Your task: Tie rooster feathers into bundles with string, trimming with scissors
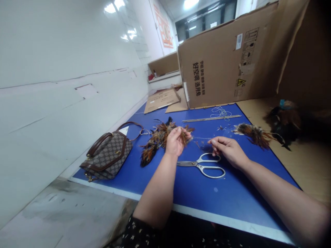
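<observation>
My left hand (176,140) is closed on a small bunch of brown feathers (185,136) above the blue table. A thin pale string (201,138) runs from that bunch across to my right hand (224,148), whose fingertips pinch it. Just left of my left hand lies a pile of brown and black feathers (156,139). Below both hands rests a pair of scissors (198,164) with silver handles, its blades pointing left and the tips partly behind my left wrist. Small dark scraps (199,144) lie on the table between the hands.
A patterned handbag (108,156) stands at the left. Further back are a thin stick (212,119), tangled string (221,113) and flat cardboard (161,100). A large carton (219,69) walls off the far side. More feathers (254,135) lie right, with a dark bundle (284,122) beyond.
</observation>
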`<control>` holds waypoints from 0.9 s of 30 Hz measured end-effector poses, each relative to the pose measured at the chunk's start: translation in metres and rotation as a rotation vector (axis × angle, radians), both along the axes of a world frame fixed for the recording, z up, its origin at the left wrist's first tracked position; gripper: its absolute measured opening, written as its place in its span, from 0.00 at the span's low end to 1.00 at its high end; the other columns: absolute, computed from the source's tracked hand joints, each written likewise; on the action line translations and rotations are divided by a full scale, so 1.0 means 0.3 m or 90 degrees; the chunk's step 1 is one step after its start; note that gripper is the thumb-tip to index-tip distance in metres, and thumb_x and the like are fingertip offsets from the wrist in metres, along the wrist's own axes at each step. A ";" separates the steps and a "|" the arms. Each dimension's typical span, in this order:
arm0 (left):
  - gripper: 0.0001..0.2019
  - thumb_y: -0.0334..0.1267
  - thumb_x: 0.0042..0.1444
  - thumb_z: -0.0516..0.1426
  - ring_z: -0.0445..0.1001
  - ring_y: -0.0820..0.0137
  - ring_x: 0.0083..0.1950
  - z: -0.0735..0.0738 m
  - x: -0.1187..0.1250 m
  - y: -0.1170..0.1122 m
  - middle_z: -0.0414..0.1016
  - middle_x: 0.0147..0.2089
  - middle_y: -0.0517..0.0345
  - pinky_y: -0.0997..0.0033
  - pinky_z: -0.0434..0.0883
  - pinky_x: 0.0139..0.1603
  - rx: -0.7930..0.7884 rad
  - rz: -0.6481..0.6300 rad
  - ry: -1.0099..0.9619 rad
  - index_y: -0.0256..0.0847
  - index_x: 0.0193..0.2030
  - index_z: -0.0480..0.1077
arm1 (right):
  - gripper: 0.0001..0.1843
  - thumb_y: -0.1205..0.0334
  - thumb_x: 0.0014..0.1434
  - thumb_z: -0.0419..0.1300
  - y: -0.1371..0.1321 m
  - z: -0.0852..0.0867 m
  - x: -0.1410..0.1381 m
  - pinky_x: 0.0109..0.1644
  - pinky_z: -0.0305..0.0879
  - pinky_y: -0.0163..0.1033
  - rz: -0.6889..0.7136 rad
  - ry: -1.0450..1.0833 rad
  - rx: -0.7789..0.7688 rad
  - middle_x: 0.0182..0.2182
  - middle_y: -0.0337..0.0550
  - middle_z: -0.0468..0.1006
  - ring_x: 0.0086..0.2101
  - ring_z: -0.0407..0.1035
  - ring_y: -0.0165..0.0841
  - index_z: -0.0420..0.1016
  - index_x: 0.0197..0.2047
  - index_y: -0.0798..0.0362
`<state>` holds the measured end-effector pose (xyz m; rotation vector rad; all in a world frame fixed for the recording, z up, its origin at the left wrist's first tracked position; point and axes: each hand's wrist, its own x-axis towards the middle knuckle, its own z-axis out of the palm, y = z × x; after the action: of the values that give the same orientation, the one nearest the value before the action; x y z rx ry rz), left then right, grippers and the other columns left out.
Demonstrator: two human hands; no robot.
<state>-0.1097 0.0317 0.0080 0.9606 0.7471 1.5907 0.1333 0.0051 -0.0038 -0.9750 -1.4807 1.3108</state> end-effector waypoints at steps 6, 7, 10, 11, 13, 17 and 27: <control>0.15 0.48 0.56 0.65 0.76 0.69 0.35 -0.064 -0.111 0.099 0.74 0.32 0.58 0.62 0.76 0.46 -0.047 0.406 0.187 0.38 0.36 0.70 | 0.25 0.36 0.62 0.62 0.025 -0.013 0.032 0.29 0.65 0.36 -0.040 -0.124 0.041 0.22 0.35 0.70 0.22 0.66 0.30 0.77 0.37 0.53; 0.13 0.45 0.55 0.66 0.76 0.67 0.38 -0.073 -0.119 0.104 0.75 0.36 0.55 0.61 0.75 0.51 -0.043 0.477 0.265 0.38 0.37 0.72 | 0.26 0.36 0.63 0.62 0.026 -0.014 0.033 0.29 0.65 0.36 -0.045 -0.129 0.046 0.23 0.35 0.70 0.22 0.66 0.30 0.77 0.38 0.53; 0.15 0.34 0.51 0.67 0.74 0.60 0.54 -0.074 -0.108 0.087 0.74 0.51 0.45 0.55 0.68 0.65 0.034 0.611 0.437 0.38 0.46 0.75 | 0.26 0.36 0.63 0.61 0.024 -0.012 0.032 0.28 0.65 0.36 -0.047 -0.130 0.054 0.23 0.35 0.70 0.22 0.66 0.30 0.77 0.39 0.54; 0.18 0.32 0.50 0.67 0.72 0.57 0.59 -0.065 -0.090 0.070 0.73 0.54 0.42 0.54 0.66 0.67 0.078 0.613 0.466 0.39 0.49 0.76 | 0.26 0.36 0.63 0.61 0.022 -0.010 0.031 0.28 0.65 0.37 -0.041 -0.133 0.058 0.23 0.35 0.70 0.22 0.66 0.30 0.77 0.39 0.54; 0.17 0.34 0.54 0.66 0.72 0.59 0.56 -0.043 -0.039 0.025 0.72 0.57 0.42 0.58 0.70 0.62 0.163 0.480 0.484 0.40 0.52 0.76 | 0.26 0.36 0.64 0.60 0.017 -0.007 0.027 0.29 0.64 0.37 -0.021 -0.148 0.074 0.22 0.35 0.70 0.22 0.65 0.30 0.77 0.39 0.54; 0.22 0.41 0.61 0.64 0.72 0.73 0.37 -0.027 0.081 -0.062 0.74 0.61 0.44 0.72 0.71 0.38 0.199 -0.061 0.443 0.46 0.62 0.75 | 0.26 0.37 0.67 0.57 0.003 -0.004 0.018 0.29 0.62 0.36 0.029 -0.184 0.126 0.21 0.35 0.68 0.23 0.63 0.30 0.74 0.33 0.53; 0.17 0.50 0.59 0.66 0.64 0.76 0.24 -0.056 0.116 -0.067 0.70 0.23 0.61 0.75 0.62 0.26 0.083 -0.092 0.402 0.36 0.39 0.80 | 0.27 0.36 0.65 0.59 0.008 0.028 0.043 0.31 0.65 0.36 0.085 -0.223 0.129 0.25 0.38 0.73 0.25 0.66 0.31 0.79 0.36 0.54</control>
<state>-0.0747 0.0118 -0.0087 1.6092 0.9779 1.2197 0.1461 0.0076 0.0045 -1.0221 -1.9347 1.0916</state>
